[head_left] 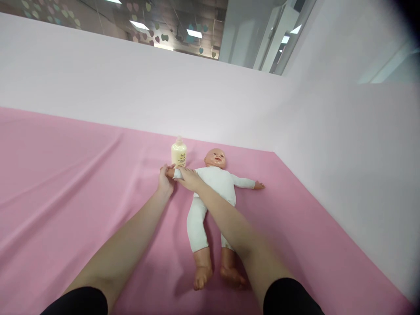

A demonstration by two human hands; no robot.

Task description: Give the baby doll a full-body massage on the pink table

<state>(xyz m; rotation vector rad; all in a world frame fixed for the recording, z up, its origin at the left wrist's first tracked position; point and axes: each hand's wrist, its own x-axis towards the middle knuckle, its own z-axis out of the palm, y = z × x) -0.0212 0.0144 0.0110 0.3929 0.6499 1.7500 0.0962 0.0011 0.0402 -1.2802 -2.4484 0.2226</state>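
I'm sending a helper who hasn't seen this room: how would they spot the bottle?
On the pink sheet, find the baby doll lying on its back. The bottle stands upright just beyond the doll's outstretched arm, beside its head. It is pale yellow, the only container there.

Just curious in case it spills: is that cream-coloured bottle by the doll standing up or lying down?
Upright. The bottle stands on its base on the pink sheet, cap pointing up, just beyond the doll's arm.

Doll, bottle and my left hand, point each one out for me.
doll [217,178], head view, on its white chest.
bottle [179,155], head view, on the pale yellow body.
left hand [165,180], head view, on the back of the hand by the doll's wrist.
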